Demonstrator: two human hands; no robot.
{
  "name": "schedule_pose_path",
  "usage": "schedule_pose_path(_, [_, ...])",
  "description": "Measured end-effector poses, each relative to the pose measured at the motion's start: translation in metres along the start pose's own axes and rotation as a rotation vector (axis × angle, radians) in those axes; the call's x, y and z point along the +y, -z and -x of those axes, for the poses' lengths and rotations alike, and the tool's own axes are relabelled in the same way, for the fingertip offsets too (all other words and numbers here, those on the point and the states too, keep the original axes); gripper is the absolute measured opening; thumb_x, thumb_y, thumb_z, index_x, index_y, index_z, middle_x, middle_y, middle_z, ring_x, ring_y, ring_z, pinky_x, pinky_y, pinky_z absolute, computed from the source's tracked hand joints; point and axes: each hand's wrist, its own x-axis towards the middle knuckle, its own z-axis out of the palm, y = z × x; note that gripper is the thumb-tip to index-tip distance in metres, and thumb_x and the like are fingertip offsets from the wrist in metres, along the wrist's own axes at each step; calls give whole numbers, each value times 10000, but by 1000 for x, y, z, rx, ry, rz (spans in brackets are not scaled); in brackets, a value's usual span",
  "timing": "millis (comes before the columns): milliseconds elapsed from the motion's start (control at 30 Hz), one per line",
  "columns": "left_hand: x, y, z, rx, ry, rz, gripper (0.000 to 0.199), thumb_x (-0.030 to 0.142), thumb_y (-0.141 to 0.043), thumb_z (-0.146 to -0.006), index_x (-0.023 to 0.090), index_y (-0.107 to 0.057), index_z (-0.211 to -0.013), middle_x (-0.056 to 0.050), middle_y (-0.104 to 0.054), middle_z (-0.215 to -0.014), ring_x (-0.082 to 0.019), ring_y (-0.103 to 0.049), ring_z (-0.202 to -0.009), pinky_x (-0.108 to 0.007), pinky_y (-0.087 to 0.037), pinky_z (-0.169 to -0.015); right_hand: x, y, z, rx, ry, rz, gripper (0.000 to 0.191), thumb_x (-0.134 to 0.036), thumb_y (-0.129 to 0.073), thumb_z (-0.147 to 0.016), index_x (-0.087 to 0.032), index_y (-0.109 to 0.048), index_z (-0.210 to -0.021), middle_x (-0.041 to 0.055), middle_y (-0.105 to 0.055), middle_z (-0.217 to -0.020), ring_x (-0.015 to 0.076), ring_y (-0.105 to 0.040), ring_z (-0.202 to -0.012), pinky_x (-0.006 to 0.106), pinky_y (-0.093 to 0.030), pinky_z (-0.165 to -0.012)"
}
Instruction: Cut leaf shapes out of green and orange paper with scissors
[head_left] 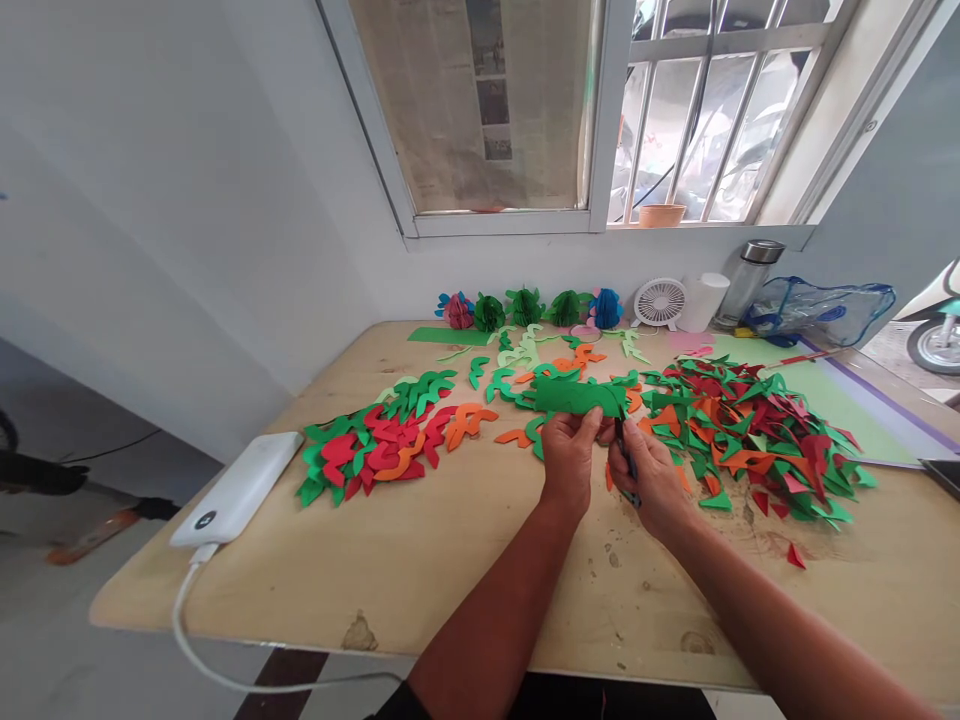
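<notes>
A strip of green paper [574, 396] is pinched in my left hand [568, 455], held just above the table. My right hand [651, 475] grips a pair of dark-handled scissors [628, 462], whose blades meet the right end of the strip. How far the blades are apart cannot be made out. Cut shapes in green and orange lie on the table behind the strip. To the left is a heap of curved red, green and orange paper pieces [382, 445]. A bigger heap of small scraps [750, 430] spreads to the right of my right hand.
A white power bank [238, 488] with a cable sits at the table's left edge. Along the wall stand paper honeycomb figures [525, 306], a small white fan [660, 302], a white cup [703, 303], a glass bottle [744, 285] and a clear plastic pouch [821, 312].
</notes>
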Motion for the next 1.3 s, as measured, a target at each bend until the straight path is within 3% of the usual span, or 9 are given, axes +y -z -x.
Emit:
schedule_pose_path(967, [0, 0, 0, 8, -5, 84, 227, 322, -749, -648, 136, -619, -636, -9, -608, -592, -119, -566, -575, -265, -456, -639, 1, -3, 1, 38, -24, -86, 458, -631, -631, -751, -183, -554, -705, -100, -310, -412, 52, -203, -357, 202, -163, -347])
schedule_pose_path(1300, [7, 0, 2, 20, -2, -106, 291, 374, -719, -680, 133, -608, -559, -33, -613, -566, -137, -567, -576, -269, -462, -627, 4, -3, 0, 59, -40, -77, 484, -648, -641, -731, -176, -551, -672, -98, -313, -403, 48, -207, -364, 195, -159, -356])
